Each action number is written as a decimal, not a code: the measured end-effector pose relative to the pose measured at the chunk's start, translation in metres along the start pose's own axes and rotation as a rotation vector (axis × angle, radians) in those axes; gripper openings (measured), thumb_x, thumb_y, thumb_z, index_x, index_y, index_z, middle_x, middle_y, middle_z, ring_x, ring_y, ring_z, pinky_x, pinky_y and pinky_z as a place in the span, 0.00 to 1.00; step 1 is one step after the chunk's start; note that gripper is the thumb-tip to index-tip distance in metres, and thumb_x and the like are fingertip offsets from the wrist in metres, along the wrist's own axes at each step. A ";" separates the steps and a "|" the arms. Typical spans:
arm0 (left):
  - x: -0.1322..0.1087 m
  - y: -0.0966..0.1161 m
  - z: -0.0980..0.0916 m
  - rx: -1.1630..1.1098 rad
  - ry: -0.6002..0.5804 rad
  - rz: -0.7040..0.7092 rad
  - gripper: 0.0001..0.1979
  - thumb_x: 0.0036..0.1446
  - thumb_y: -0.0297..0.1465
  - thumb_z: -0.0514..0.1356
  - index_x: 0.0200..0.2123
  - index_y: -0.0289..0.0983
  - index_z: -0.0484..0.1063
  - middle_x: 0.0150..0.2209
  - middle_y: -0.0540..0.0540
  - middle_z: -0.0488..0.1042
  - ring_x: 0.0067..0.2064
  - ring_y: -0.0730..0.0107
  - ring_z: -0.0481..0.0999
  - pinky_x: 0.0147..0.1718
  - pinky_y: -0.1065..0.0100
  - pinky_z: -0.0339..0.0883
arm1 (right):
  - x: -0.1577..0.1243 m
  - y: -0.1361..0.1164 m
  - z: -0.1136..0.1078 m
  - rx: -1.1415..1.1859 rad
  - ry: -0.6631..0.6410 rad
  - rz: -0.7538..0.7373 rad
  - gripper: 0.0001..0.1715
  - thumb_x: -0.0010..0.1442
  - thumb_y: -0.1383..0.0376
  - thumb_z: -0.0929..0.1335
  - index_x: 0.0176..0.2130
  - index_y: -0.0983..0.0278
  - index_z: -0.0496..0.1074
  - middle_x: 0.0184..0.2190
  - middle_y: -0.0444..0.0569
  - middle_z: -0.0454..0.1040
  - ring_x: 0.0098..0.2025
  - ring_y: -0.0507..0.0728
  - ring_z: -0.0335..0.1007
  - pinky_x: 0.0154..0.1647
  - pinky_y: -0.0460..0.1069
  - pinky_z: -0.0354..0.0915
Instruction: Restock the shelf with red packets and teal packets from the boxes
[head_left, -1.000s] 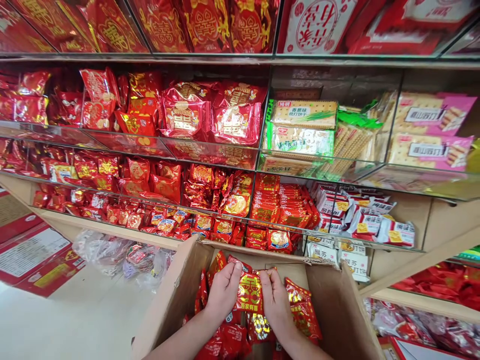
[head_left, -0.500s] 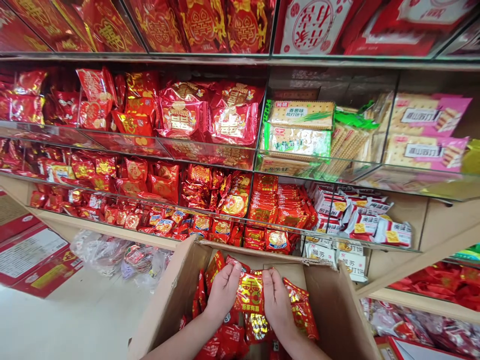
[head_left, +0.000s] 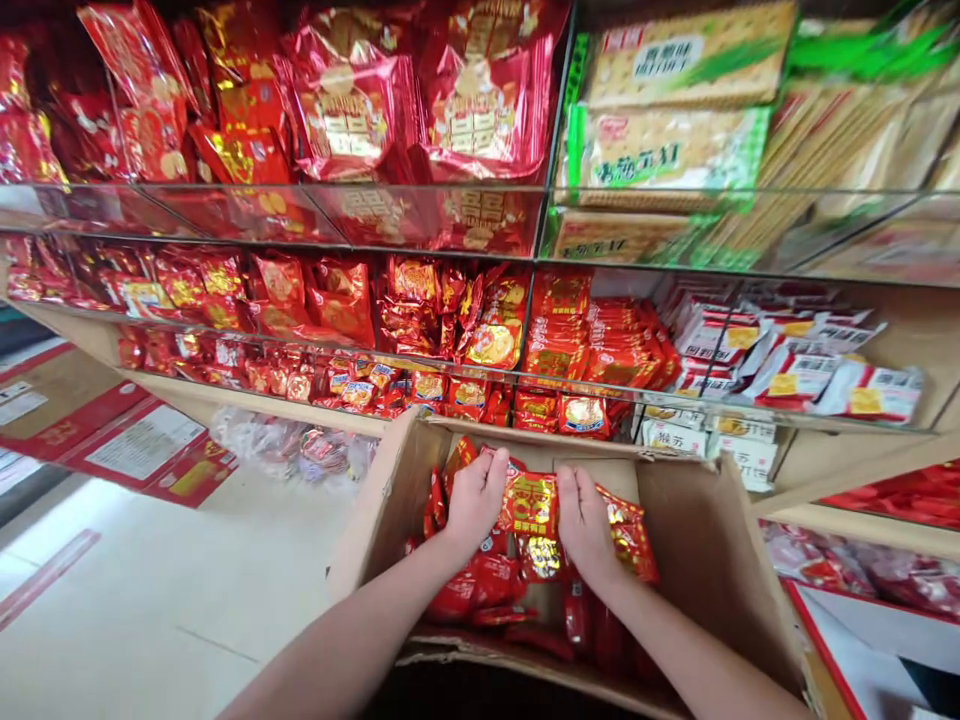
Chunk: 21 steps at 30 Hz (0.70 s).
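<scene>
Stretched between my two hands is a shiny red snack packet [head_left: 531,503] with gold characters. My left hand [head_left: 478,497] pinches its left edge, thumb on top, and my right hand [head_left: 587,522] grips the right edge the same way. Both hands are inside an open cardboard box [head_left: 690,540]. Beneath and around them lie more red packets [head_left: 480,585], loosely heaped, and one with a gold front [head_left: 541,556] shows just below the held packet. My forearms hide part of the box's contents.
Beyond the box, glass-fronted shelves hold red packets [head_left: 555,330], white-and-red packets [head_left: 802,370] and green-edged crackers [head_left: 667,150]. On the floor at left are clear plastic bags [head_left: 262,440] and a red-and-brown carton [head_left: 150,440]. Another carton [head_left: 885,630] stands at lower right.
My view has tilted down and come closer, so the upper shelf has left the picture and more of the box and floor shows. Both hands keep hold of the same packet.
</scene>
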<state>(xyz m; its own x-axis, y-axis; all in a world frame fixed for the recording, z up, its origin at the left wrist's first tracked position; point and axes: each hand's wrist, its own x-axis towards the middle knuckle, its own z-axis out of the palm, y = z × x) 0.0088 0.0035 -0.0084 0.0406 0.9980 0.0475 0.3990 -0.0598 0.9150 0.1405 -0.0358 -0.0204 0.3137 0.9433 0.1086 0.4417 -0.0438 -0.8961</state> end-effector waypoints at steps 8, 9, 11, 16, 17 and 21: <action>0.003 -0.004 0.000 0.027 0.075 -0.011 0.23 0.51 0.45 0.49 0.14 0.37 0.47 0.15 0.56 0.47 0.20 0.79 0.48 0.18 0.74 0.44 | 0.001 0.001 0.002 0.007 0.010 -0.021 0.17 0.60 0.55 0.53 0.25 0.61 0.56 0.20 0.41 0.61 0.24 0.52 0.58 0.26 0.47 0.53; 0.003 -0.005 -0.001 0.037 0.082 -0.014 0.24 0.51 0.45 0.49 0.14 0.37 0.47 0.15 0.56 0.46 0.20 0.79 0.48 0.19 0.74 0.45 | 0.001 0.001 0.003 0.015 0.008 -0.016 0.17 0.60 0.55 0.53 0.25 0.61 0.56 0.20 0.41 0.61 0.24 0.52 0.58 0.26 0.47 0.53; 0.005 -0.006 -0.001 0.034 0.088 -0.030 0.24 0.50 0.45 0.51 0.14 0.37 0.46 0.15 0.56 0.46 0.20 0.79 0.48 0.19 0.74 0.45 | 0.002 0.001 0.003 0.038 0.005 -0.002 0.17 0.60 0.55 0.53 0.25 0.61 0.56 0.20 0.41 0.61 0.24 0.52 0.58 0.26 0.47 0.54; 0.009 -0.002 -0.005 -0.090 0.125 -0.024 0.23 0.50 0.45 0.52 0.14 0.37 0.46 0.16 0.56 0.47 0.20 0.79 0.48 0.18 0.75 0.47 | 0.004 -0.003 0.004 0.167 -0.070 0.020 0.16 0.59 0.54 0.54 0.30 0.62 0.59 0.21 0.41 0.61 0.24 0.52 0.59 0.26 0.46 0.56; 0.010 -0.001 -0.007 -0.126 0.135 -0.018 0.24 0.49 0.45 0.52 0.14 0.37 0.46 0.15 0.56 0.47 0.20 0.79 0.49 0.18 0.75 0.47 | 0.003 -0.007 0.001 0.197 -0.148 0.017 0.15 0.58 0.54 0.56 0.34 0.62 0.60 0.22 0.41 0.62 0.24 0.52 0.59 0.25 0.46 0.57; 0.008 0.005 -0.016 -0.352 0.050 -0.073 0.23 0.51 0.49 0.48 0.15 0.37 0.54 0.13 0.55 0.54 0.17 0.79 0.53 0.16 0.75 0.51 | 0.003 -0.032 -0.027 0.203 -0.466 -0.030 0.18 0.54 0.55 0.61 0.42 0.61 0.61 0.29 0.44 0.68 0.31 0.53 0.65 0.30 0.46 0.61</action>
<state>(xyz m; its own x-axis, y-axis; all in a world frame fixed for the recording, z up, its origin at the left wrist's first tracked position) -0.0037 0.0112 0.0028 -0.0251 0.9996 -0.0111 0.0588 0.0125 0.9982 0.1501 -0.0400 0.0202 -0.1255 0.9917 -0.0264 0.2585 0.0070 -0.9660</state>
